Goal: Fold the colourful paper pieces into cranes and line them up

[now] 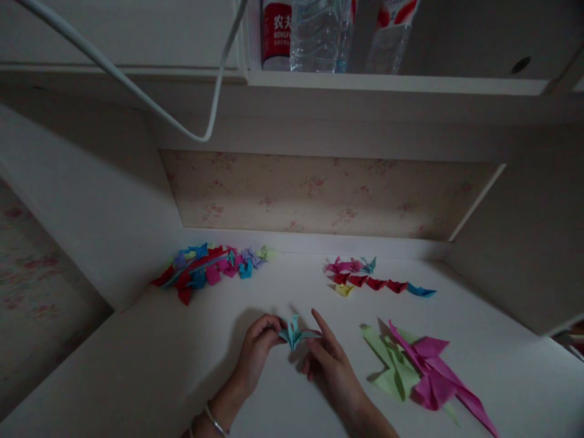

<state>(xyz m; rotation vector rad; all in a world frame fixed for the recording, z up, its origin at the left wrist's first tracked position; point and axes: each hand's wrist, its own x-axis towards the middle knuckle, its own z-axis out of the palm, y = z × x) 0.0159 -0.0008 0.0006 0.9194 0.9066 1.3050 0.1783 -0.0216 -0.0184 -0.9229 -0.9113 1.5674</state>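
A teal paper crane [293, 336] is held above the white tabletop [150, 365], one wing pinched by the left hand [256, 348]. The other wing is met by the right hand [332, 360], index finger raised – whether it is gripped cannot be told. From the crane, a colourful paper pile [212, 274] is seen at ten o'clock, a red-and-blue paper chain [376, 284] at two – large pink paper piece [433, 374] past three.

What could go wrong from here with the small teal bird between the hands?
The left hand pinches one wing of the teal paper bird, with the right hand at the other; uneven pulling might crease or tear it. The large pink folded paper lies beside the right forearm, so an outward sweep could nudge it.
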